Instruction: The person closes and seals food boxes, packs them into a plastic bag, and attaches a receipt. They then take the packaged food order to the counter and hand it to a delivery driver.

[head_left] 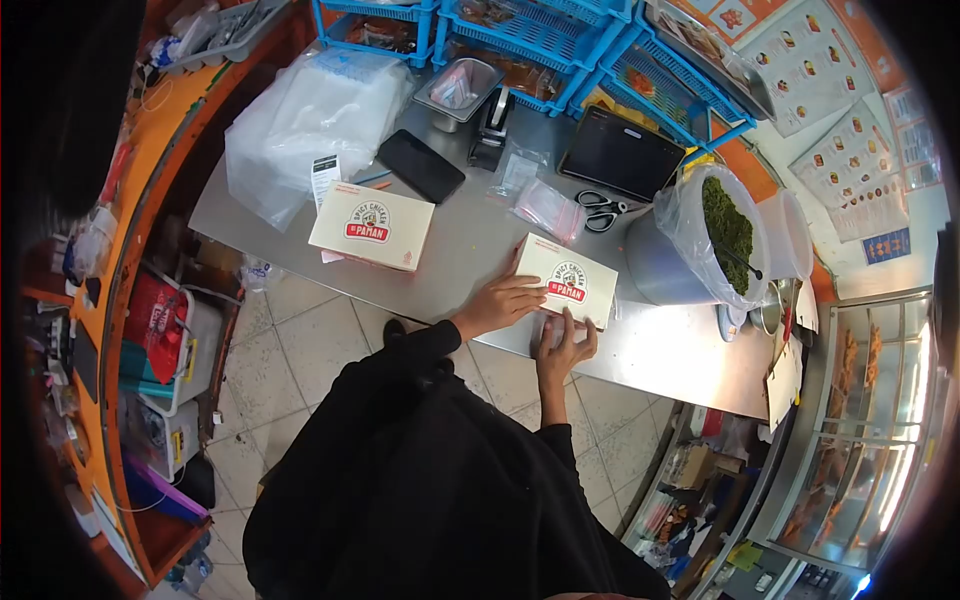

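A cream cardboard food box with a "Spicy Chicken El Paman" print sits near the front edge of the steel table, its lid closed. My left hand grips its left end, fingers pressed along the side. At the front side, my right hand holds the box with its fingertips on the lower edge; part of that grip is hidden. A second food box with the same print stands to the left, closed, with a printed paper slip behind it.
On the steel table lie plastic bags, a phone, scissors, small plastic pouches and a tablet. A large tub of green flakes stands right. Blue racks line the back.
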Tool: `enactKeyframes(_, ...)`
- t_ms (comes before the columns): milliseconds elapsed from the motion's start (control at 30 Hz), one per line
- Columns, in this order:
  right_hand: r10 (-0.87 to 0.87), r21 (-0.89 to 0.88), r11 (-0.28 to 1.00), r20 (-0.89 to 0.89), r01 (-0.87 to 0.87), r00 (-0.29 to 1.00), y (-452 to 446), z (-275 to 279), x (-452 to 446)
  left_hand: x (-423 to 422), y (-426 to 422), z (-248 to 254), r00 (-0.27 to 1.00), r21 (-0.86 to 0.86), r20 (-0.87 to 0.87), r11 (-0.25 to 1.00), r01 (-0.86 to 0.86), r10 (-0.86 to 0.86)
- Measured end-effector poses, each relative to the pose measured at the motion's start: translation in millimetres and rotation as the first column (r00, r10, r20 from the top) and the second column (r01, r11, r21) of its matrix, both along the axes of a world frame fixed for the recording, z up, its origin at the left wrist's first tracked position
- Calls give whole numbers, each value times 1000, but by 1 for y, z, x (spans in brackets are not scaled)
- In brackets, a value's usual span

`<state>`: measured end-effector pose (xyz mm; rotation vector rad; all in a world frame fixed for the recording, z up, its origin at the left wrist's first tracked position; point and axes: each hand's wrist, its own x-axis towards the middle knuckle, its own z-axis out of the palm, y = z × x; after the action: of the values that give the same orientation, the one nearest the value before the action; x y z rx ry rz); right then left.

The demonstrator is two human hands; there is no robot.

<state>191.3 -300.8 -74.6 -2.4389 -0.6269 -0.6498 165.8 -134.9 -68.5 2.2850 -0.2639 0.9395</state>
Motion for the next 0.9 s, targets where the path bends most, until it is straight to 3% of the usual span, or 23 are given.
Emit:
enactKeyframes(33,-16,-150,989,16,18,1000,1,6,0,0,-1,-3,1000,-7,0,1000,7,-7)
enactKeyframes(200,-192,-220,960,-68,173,979,8,-1,0,-3,5,-4,994,-49,-62,995,88,-91)
enactKeyframes(233,-226,-249,946,-47,208,973,11,-4,0,-7,9,-3,977,-127,-92,975,180,-192)
enactKeyframes(267,-240,-234,945,-27,228,970,15,-9,2,-17,18,9,955,-36,-145,966,256,-259)
enactKeyframes(367,-356,-244,909,-37,337,934,29,-16,-1,-52,75,42,781,-185,-363,861,474,-508)
enactKeyframes(400,-382,-203,906,-9,373,924,37,-20,-3,-60,103,47,833,-153,-269,875,459,-484)
enactKeyframes(500,-490,-57,871,-11,489,872,50,-48,2,-84,223,69,940,-345,-237,926,155,-246)
enactKeyframes(567,-520,77,851,-12,520,854,70,-38,-7,-93,316,60,968,-101,-238,989,-104,77)
enactKeyframes(667,-621,49,783,100,620,777,91,-30,-8,-108,433,57,917,189,-266,949,-254,298)
enactKeyframes(767,-615,3,786,117,619,780,96,-23,-11,-96,500,19,864,379,-441,923,-66,243)
enactKeyframes(833,-607,90,790,-22,607,794,100,-20,-14,-83,510,18,841,493,-479,870,22,250)
enactKeyframes(900,-636,-28,772,7,636,772,101,-21,-17,-64,508,27,806,557,-536,823,112,252)
